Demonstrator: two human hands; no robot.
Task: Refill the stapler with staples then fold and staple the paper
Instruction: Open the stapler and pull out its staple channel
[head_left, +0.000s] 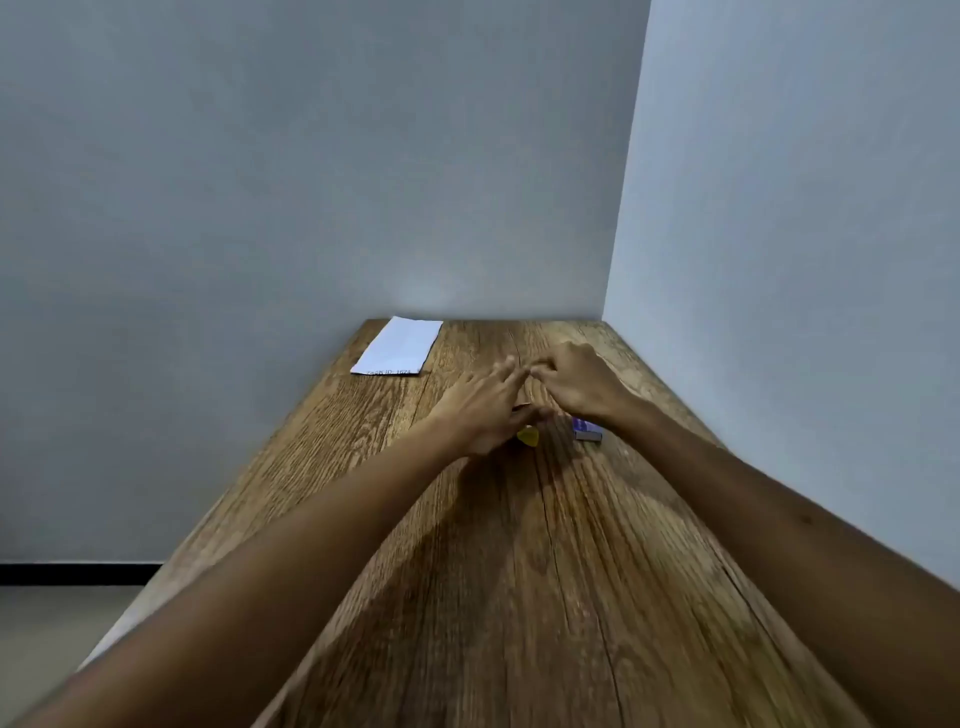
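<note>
A white folded paper (397, 346) with a line of print lies at the far left of the wooden table (519, 571). My left hand (485, 410) reaches over a yellow stapler (530, 435), of which only a small end shows under the palm; the thumb seems to press on it and the fingers are spread. My right hand (576, 382) is beside it with fingertips pinched together near the left fingers; what they pinch is too small and blurred to tell. A small purple staple box (587, 430) lies on the table under my right wrist.
The table stands in a corner, with grey walls at the back and along the right side. Its left edge drops to a pale floor (52, 634). Bare wood stretches from the hands toward me.
</note>
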